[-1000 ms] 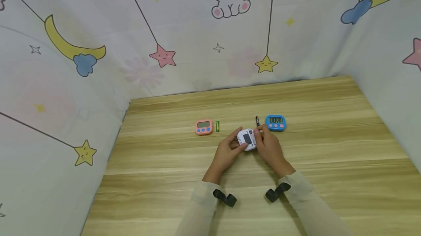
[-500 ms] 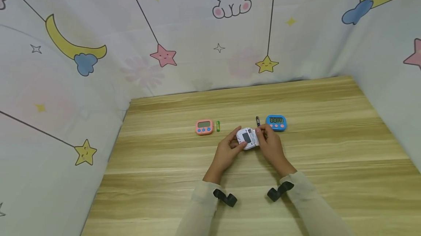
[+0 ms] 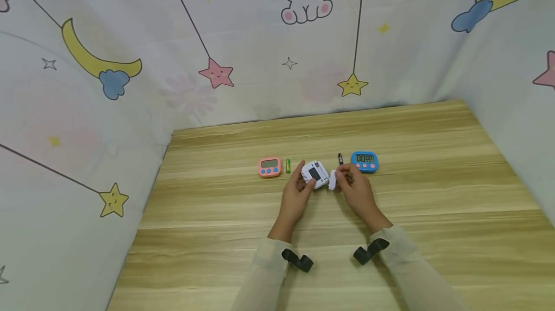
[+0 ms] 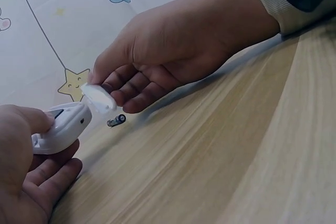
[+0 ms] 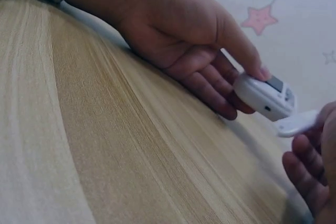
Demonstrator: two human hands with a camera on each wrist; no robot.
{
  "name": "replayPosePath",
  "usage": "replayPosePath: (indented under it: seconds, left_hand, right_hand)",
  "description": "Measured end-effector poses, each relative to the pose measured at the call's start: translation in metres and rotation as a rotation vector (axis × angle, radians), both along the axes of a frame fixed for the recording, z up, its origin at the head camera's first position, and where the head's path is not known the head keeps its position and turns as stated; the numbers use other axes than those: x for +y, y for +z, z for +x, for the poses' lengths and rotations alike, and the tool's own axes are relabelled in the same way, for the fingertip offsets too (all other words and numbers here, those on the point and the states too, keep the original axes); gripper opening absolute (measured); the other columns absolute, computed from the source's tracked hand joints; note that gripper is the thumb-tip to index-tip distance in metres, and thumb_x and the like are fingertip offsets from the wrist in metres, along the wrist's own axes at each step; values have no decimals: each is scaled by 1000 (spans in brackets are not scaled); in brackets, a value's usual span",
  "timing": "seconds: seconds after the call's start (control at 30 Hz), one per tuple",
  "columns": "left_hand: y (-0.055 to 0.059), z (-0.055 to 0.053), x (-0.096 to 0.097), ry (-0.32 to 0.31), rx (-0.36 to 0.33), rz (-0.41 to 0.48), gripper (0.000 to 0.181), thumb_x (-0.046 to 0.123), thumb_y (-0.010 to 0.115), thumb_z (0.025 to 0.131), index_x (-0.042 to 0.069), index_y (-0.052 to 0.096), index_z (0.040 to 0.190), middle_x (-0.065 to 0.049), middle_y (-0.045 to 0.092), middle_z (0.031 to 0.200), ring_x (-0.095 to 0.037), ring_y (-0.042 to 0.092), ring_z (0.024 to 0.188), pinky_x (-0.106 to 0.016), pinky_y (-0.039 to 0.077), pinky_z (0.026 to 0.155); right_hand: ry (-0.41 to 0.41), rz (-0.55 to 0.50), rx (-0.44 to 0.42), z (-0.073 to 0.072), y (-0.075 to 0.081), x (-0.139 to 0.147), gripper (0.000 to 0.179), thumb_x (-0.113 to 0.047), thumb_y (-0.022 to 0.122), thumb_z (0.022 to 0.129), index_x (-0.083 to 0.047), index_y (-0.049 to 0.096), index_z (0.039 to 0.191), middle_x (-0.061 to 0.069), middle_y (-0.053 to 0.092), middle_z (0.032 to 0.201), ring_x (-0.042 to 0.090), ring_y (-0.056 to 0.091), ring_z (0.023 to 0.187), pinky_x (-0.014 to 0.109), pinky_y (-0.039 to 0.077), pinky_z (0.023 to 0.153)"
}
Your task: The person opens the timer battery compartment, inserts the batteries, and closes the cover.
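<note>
My left hand (image 3: 295, 200) grips a white digital timer (image 3: 315, 174), back side up, with the thumb on a dark patch on it. Between the thumb and fingers of my right hand (image 3: 359, 194) is a small white battery cover (image 3: 332, 180), apart from the timer and just to its right. In the left wrist view the battery cover (image 4: 98, 97) is tilted beside the timer (image 4: 64, 128). The right wrist view has the cover (image 5: 298, 123) close by the timer's end (image 5: 265, 95). A dark battery (image 3: 340, 159) lies just beyond my right fingers.
A pink timer (image 3: 270, 167) lies on the wooden table (image 3: 208, 205) to the left, with a green battery (image 3: 288, 166) beside it. Right of the dark battery is a blue timer (image 3: 364, 161) showing digits. A patterned cloth (image 3: 260, 36) hangs behind the table.
The battery cover has come off the timer in my right hand. My left hand has shifted the timer left and slightly away, opening a gap between the two.
</note>
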State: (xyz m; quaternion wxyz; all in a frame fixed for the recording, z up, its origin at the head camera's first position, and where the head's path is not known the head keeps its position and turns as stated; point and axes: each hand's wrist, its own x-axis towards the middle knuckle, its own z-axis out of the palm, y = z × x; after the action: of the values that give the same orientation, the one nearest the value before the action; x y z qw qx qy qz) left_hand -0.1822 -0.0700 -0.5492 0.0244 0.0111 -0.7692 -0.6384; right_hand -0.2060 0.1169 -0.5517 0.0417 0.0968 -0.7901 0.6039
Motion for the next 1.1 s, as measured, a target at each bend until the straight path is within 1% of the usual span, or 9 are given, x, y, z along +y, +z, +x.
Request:
replayPosePath:
  seconds: [0.03,0.2,0.27,0.5,0.7,0.83,0.97,1.07,1.1]
  left_hand:
    - [6,2,0,0,2,6,59,14,63,96,17,39,150,-14,62,119,-18,67,91,-23,52,71]
    - [10,2,-1,0,3,58,59,6,58,97,8,34,151,-21,59,124,-24,65,99,-21,51,73]
    - [0,-1,-2,4,12,75,60,7,59,97,11,34,152,-21,59,125,-24,65,100,-21,51,72]
    - [-2,-2,-1,20,27,98,58,9,60,97,15,38,150,-17,61,121,-21,65,98,-23,52,74]
    - [-5,-2,-1,30,10,94,58,10,59,97,17,38,150,-13,62,121,-18,65,100,-24,53,76]
    - [-4,-3,-1,35,18,114,57,10,58,97,16,38,150,-14,60,124,-20,64,103,-25,53,79]
    - [-2,-3,-1,34,14,140,57,9,57,98,14,37,151,-16,58,128,-22,63,106,-25,52,82]
    - [1,-2,-1,32,1,146,57,8,56,98,13,36,151,-17,57,129,-23,62,108,-25,52,82]
    - [5,0,-1,32,2,143,57,7,56,98,11,36,151,-18,57,129,-24,62,108,-25,52,82]
  right_hand:
    - [4,4,1,0,-1,0,21,-23,56,100,-4,58,109,11,64,91,20,62,78,24,52,64]
    - [24,52,8,-1,-3,0,15,-17,60,98,-7,60,110,7,64,96,18,60,85,21,50,70]
    - [37,70,13,-2,-4,-1,16,-13,62,96,-7,61,111,6,64,98,18,61,88,22,52,73]
    - [77,189,95,-1,-6,-2,17,-6,66,92,-8,67,109,5,66,100,17,62,89,28,55,73]
    - [75,227,171,1,-4,-2,17,-4,64,92,-9,70,108,4,66,103,15,60,88,28,54,72]
    - [73,244,206,1,-4,-2,19,-3,63,92,-10,73,107,1,66,97,11,58,82,25,50,68]
    - [83,288,240,1,-3,-3,21,-2,61,91,-9,75,105,-1,64,91,11,53,75,28,46,64]
    - [101,324,238,1,-4,-4,22,-4,63,91,-8,73,109,0,63,92,11,56,77,28,49,66]
    - [104,323,228,1,-4,-4,22,-4,64,90,-7,72,111,0,64,93,11,57,78,28,51,67]
